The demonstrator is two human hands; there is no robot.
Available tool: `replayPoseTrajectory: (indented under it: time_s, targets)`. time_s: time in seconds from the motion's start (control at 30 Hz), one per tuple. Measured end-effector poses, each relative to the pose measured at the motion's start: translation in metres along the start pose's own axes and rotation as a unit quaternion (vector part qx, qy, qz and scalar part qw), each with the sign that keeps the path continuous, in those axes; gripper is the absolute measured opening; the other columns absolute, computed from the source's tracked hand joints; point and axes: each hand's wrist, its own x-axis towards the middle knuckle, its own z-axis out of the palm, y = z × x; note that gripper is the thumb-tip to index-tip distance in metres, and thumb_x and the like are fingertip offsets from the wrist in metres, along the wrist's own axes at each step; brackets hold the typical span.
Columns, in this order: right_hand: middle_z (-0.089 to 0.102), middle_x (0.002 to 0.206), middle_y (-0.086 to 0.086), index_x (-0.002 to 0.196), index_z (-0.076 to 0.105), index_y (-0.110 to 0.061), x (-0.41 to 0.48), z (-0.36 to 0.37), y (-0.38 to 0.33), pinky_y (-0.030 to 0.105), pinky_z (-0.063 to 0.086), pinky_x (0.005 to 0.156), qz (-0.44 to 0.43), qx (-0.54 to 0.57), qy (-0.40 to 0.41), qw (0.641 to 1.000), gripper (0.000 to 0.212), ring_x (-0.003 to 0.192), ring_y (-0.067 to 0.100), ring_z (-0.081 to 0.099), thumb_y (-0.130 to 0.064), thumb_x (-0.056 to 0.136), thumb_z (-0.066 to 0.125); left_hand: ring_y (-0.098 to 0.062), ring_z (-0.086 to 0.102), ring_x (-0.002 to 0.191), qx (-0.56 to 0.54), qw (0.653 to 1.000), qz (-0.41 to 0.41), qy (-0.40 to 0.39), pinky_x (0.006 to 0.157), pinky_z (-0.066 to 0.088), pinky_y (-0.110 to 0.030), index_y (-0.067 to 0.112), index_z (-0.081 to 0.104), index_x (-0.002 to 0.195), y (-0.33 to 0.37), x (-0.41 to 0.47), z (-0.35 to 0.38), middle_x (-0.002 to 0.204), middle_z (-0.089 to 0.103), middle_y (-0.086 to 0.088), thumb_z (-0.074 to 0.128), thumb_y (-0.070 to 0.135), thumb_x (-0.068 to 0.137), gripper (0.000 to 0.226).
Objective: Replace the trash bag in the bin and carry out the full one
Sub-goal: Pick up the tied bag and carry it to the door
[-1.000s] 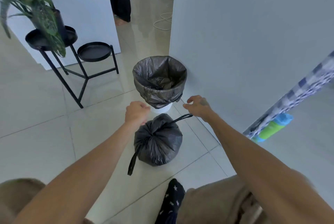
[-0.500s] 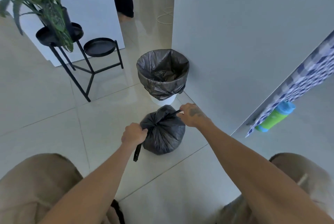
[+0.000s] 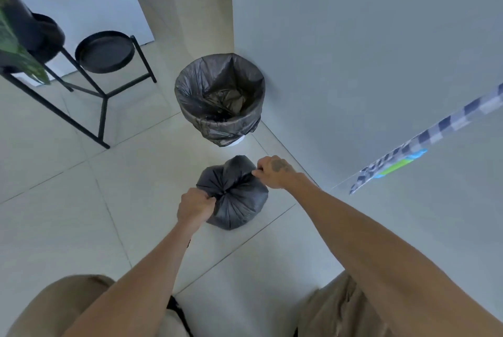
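A full black trash bag point(image 3: 235, 202) sits gathered shut on the floor tiles in front of me. My left hand point(image 3: 194, 207) is closed on the bag's drawstring at its left side. My right hand point(image 3: 273, 172) is closed on the drawstring at the bag's upper right. Just beyond stands the white bin point(image 3: 236, 141) by the wall corner, lined with a fresh black bag point(image 3: 219, 97) folded over its rim; the liner looks empty.
A black metal plant stand point(image 3: 104, 54) with round trays and a potted plant point(image 3: 16, 37) is at the left. A grey wall point(image 3: 353, 50) rises to the right. A checked cloth edge point(image 3: 435, 132) and a green bottle point(image 3: 398, 166) are at the right.
Both hands have come in close against the full bag, pulling the drawstring ends short. The view has tilted down and nearer to the bag.
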Motion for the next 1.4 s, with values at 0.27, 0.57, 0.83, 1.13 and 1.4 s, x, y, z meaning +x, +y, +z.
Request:
replayPoseTrajectory:
  time_s: [0.27,0.57,0.83,1.13,1.4]
  targets:
    - [0.06,0.088,0.007,0.072,0.055,-0.014,-0.158,-0.116,0.0,0.029,0.036,0.06,0.049,0.059,0.031,0.997,0.032,0.078,0.027,0.056,-0.034,0.095,0.049,-0.029,0.073,0.068,0.097,0.989,0.086,-0.074,0.072,0.062,-0.04,0.013,0.057,0.057,0.12,-0.153,-0.087,0.068,0.071,-0.013,0.064,0.025,0.088,0.034]
    - [0.056,0.068,0.007,0.055,0.047,-0.016,-0.361,-0.245,0.017,0.033,0.038,0.056,0.161,0.113,0.005,0.98,0.039,0.069,0.027,0.056,-0.032,0.091,0.053,-0.026,0.068,0.05,0.184,0.944,0.185,-0.201,0.05,0.057,-0.028,0.008,0.064,0.059,0.256,-0.309,-0.169,0.057,0.066,-0.011,0.068,0.02,0.084,0.028]
    - [0.071,0.084,0.015,0.087,0.075,-0.004,-0.506,-0.302,0.051,0.031,0.045,0.064,0.263,0.206,0.062,0.941,0.035,0.07,0.022,0.055,-0.035,0.091,0.059,-0.019,0.065,0.05,0.267,0.861,0.309,-0.304,0.049,0.05,-0.02,0.004,0.077,0.085,0.358,-0.401,-0.175,0.08,0.077,-0.017,0.069,0.023,0.089,0.021]
    - [0.043,0.057,0.001,0.064,0.058,-0.014,-0.663,-0.322,0.13,0.024,0.027,0.045,0.322,0.326,0.173,0.872,0.04,0.046,0.012,0.033,-0.045,0.089,0.064,-0.015,0.06,0.048,0.292,0.788,0.432,-0.326,0.051,0.05,-0.023,0.005,0.074,0.082,0.47,-0.528,-0.11,0.065,0.066,-0.005,0.068,0.021,0.092,0.02]
    - [0.037,0.051,-0.001,0.082,0.074,-0.003,-0.827,-0.3,0.255,0.019,0.029,0.039,0.408,0.459,0.312,0.725,0.057,0.041,0.018,0.038,-0.052,0.096,0.049,-0.015,0.055,0.043,0.304,0.74,0.495,-0.34,0.044,0.051,-0.021,0.009,0.071,0.064,0.547,-0.691,0.044,0.053,0.058,-0.001,0.07,0.02,0.087,0.025]
